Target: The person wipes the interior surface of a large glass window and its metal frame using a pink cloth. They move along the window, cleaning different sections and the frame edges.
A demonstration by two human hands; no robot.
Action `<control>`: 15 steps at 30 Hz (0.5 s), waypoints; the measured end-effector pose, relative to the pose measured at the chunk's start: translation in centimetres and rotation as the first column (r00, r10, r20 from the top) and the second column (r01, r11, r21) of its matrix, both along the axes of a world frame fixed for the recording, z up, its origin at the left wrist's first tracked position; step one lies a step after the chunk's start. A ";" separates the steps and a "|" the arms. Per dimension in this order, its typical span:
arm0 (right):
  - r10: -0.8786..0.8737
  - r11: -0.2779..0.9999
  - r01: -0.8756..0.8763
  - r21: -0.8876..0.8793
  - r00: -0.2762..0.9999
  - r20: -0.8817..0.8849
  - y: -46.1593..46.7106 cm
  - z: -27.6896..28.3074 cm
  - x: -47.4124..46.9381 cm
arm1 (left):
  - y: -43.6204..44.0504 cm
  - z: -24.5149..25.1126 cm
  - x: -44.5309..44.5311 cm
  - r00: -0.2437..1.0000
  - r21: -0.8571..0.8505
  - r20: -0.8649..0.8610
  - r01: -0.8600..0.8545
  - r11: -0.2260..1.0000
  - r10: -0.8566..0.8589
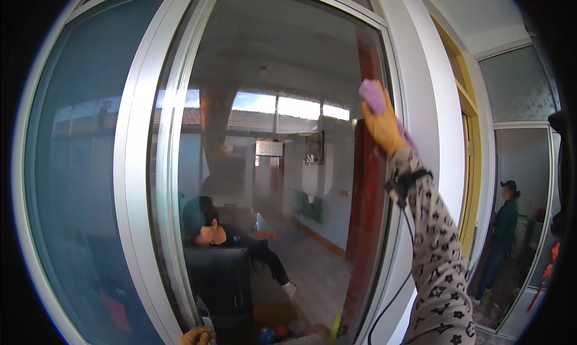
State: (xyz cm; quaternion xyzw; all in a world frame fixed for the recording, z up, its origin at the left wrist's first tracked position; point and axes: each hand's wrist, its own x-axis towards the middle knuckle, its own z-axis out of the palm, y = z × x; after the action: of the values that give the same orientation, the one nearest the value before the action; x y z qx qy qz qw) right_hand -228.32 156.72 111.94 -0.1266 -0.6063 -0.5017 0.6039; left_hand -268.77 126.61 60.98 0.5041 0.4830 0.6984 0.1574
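My right hand [383, 122], in a tan glove, is raised at the right side of the window pane [279, 173] and grips a folded purple cloth [373, 96]. The cloth lies at the glass near the frame, and part of it shows behind the wrist. A black strap with a cable [405, 185] goes round the patterned sleeve. My left hand [198, 336], gloved too, is low at the bottom edge by the window frame [139, 164]; its fingers are curled and mostly cut off, so what it holds cannot be told.
Behind the glass a person [216, 232] sits near a black monitor [218, 282]. A blue-tinted pane [85, 164] is at the left. To the right stand a white wall edge [419, 74], a yellow door frame [473, 164] and a glass door [518, 164] showing a standing person [505, 228].
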 end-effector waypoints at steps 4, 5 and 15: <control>0.079 0.949 -0.057 -0.311 0.995 0.060 -6.3 -13.8 -4.4 | -1.4 0.2 1.1 0.998 -0.130 -0.060 -0.005 0.992 -0.002; 0.224 0.878 -0.194 -0.437 0.975 0.016 -7.8 -17.2 -5.8 | -1.8 -0.1 1.4 0.998 -0.186 -0.055 0.010 0.982 -0.021; 0.109 0.956 0.023 -0.292 0.898 0.427 -11.7 -15.0 -13.8 | -5.4 -5.1 1.9 0.975 -0.226 -0.220 -0.066 0.972 0.015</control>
State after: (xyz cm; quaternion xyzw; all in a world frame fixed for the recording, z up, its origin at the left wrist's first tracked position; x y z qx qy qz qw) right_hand -242.10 144.99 96.92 -0.0838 -0.7962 -0.4092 0.4377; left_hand -266.85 121.18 55.90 0.5456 0.5857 0.5810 0.1473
